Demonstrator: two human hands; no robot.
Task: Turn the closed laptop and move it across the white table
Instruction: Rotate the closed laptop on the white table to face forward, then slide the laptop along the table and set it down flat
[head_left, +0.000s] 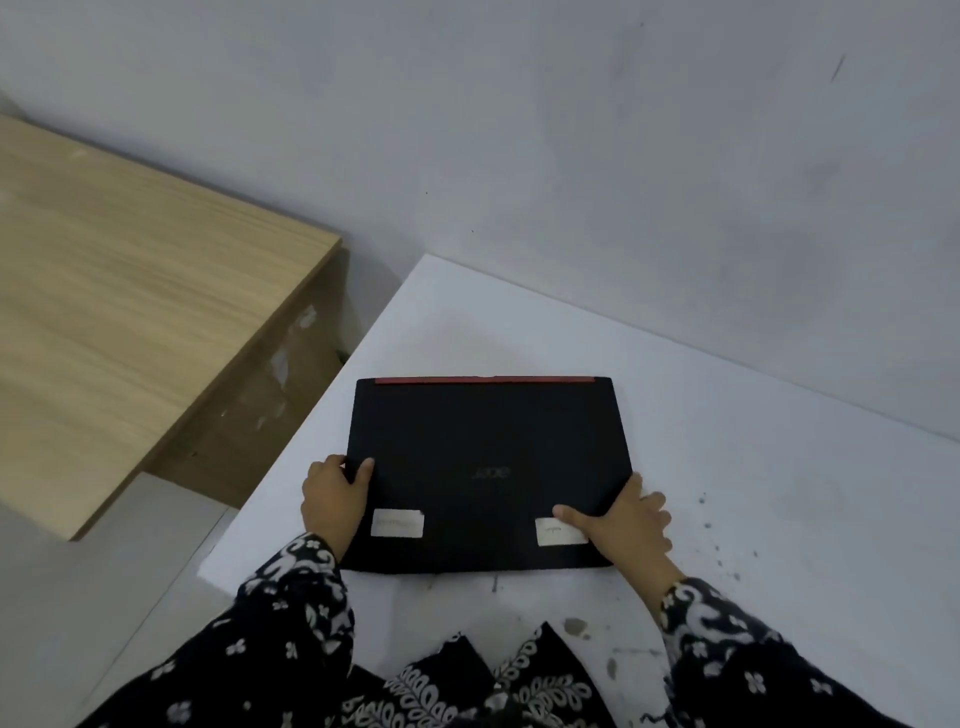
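Note:
A closed black laptop (483, 447) lies flat on the white table (753, 467), its red hinge strip along the far edge and two white stickers on the lid near me. My left hand (332, 499) grips the laptop's left edge, thumb on the lid. On the right edge sits my right hand (623, 525), its thumb lying across the right sticker and its fingers wrapped over the side. Both sleeves are black with a white pattern.
A light wooden table (130, 312) stands to the left, set apart from the white table by a gap of floor. A grey wall (623, 156) runs right behind the white table. Dark specks and smudges mark the white surface to the right.

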